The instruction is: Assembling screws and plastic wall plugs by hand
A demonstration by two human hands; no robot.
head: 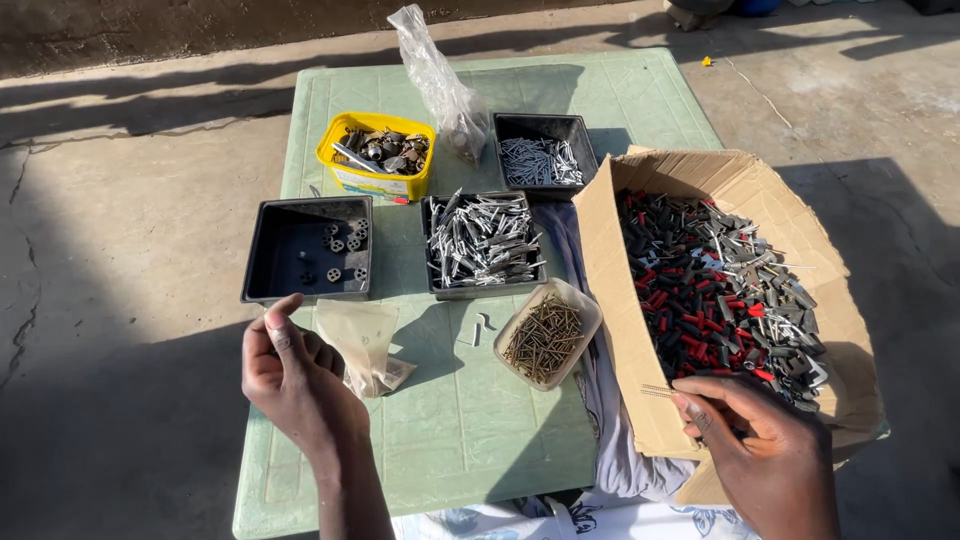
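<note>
My right hand [770, 450] pinches a thin, light, stiff metal pin [657, 391] by its end over the cardboard box [640, 400] at near right; left hand [290, 375] loosely curled, w/ nothing in it.

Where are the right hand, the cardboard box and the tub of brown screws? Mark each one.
right hand [765, 450], head view, on its back.
cardboard box [610, 260], head view, left wall.
tub of brown screws [583, 303], head view, its rim.
</note>
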